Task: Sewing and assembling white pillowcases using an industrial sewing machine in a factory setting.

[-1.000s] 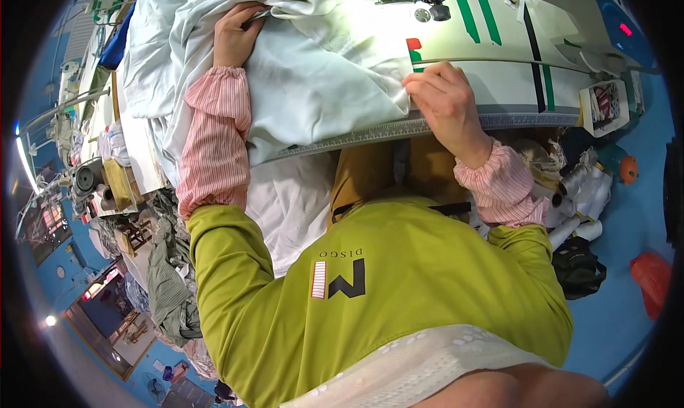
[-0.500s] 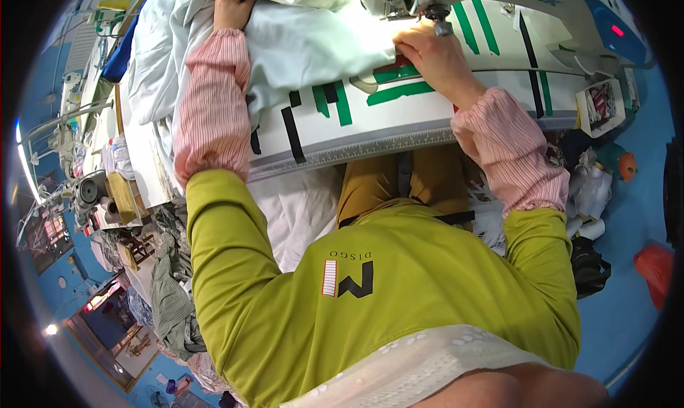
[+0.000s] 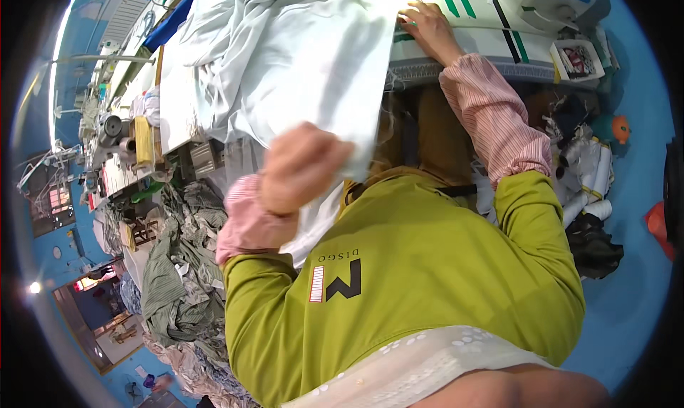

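Note:
A large piece of white cloth [image 3: 313,66] covers the left and middle of the sewing table and hangs over its front edge toward my lap. My left hand [image 3: 303,167], slightly blurred, is closed on the cloth's lower corner and holds it in front of my body. At the cloth's right edge, my right hand [image 3: 429,32] rests on the white tabletop with its fingers apart and slightly bent, fingertips close to the cloth. Only part of the sewing machine [image 3: 556,2] shows at the upper right.
Green and black tape strips [image 3: 506,27] mark the tabletop, and a ruler strip [image 3: 470,70] lines its front edge. An open white box of small items [image 3: 577,59] sits at the right. Crumpled garments [image 3: 182,265] are heaped at the left; thread cones [image 3: 602,169] stand low right.
My left hand has come down toward my body, drawing the cloth over the table's front edge. My right hand stays on the tabletop, now beside the cloth. The view has shifted, cutting off much of the machine.

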`<state>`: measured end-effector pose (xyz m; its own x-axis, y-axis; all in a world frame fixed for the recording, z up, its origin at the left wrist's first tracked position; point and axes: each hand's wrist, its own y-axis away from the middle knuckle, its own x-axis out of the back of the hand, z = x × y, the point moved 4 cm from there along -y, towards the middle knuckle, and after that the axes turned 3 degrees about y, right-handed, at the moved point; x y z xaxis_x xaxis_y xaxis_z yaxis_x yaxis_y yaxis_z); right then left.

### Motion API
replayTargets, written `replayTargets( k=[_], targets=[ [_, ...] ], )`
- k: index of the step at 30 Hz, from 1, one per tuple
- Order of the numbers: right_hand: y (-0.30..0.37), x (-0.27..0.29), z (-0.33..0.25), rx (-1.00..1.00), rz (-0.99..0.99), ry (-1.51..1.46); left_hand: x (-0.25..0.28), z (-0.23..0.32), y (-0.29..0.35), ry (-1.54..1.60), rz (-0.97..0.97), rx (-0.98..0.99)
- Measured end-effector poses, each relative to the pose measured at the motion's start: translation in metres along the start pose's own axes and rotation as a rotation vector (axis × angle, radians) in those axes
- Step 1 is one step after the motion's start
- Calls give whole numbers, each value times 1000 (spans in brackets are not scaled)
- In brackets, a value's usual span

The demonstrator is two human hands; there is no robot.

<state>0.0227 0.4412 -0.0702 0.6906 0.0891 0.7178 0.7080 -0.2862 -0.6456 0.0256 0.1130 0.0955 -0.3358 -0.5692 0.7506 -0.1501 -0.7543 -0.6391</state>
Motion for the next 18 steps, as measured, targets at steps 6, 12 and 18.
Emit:
replayTargets(
  k=[6, 12, 18],
  targets=[
    [79, 59, -49, -67, 63, -109, -58, 43, 17, 17, -5, 89],
    [119, 128, -118, 20, 179, -372, -64, 49, 26, -30, 113, 171],
    [98, 128, -129, 50, 286, -450, -46, 43, 24, 45, 375, 564]
  ],
)
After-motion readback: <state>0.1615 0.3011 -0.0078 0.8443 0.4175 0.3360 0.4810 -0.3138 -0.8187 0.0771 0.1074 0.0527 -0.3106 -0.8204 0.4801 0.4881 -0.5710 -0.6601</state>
